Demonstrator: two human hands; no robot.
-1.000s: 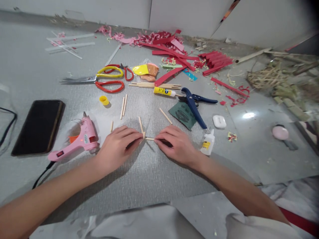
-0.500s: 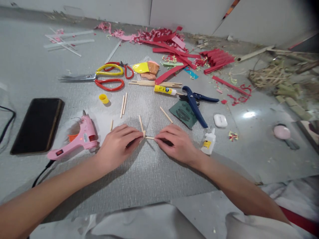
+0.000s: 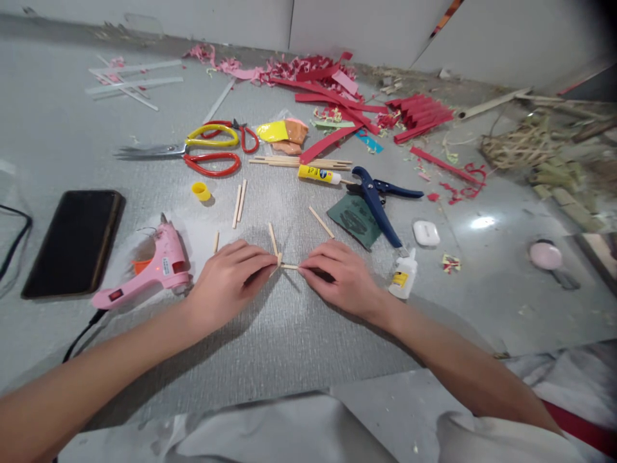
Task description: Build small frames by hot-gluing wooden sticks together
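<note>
Between my hands, just above the grey table (image 3: 289,347), short wooden sticks meet at one joint. My left hand (image 3: 236,276) is closed in a pinch at that joint, where an upright wooden stick (image 3: 273,238) leans away from me. Its fingers partly hide the pieces they grip. My right hand (image 3: 340,276) pinches the outer end of a level wooden stick (image 3: 289,267), which runs from the joint to its fingertips. A loose short stick (image 3: 321,222) lies beyond my right hand, and another stick (image 3: 216,241) shows behind my left.
Left are a pink hot glue gun (image 3: 166,257) and a phone (image 3: 72,244). Scissors (image 3: 193,149), a glue stick (image 3: 318,174) and blue cutters (image 3: 378,206) lie farther back. A glue bottle (image 3: 403,276) stands right of my right hand. Red paper strips (image 3: 337,99) cover the back.
</note>
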